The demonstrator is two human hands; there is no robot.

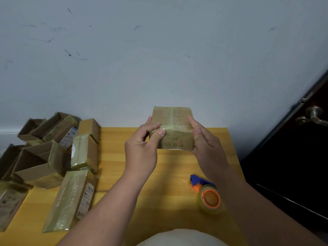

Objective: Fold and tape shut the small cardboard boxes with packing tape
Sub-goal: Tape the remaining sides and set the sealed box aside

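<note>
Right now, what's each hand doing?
Left hand: pinching the taped cardboard box, thumb on the tape.
Right hand: gripping the same box's right side.

Pale grey-white wall (159, 59) behind, scuffed with dark marks upper left. Yellow wood-grain table (168, 174) pushed right up against it. Dark door (292, 157) at right edge, metal lever handle (313, 116). Light soft, even.
</note>
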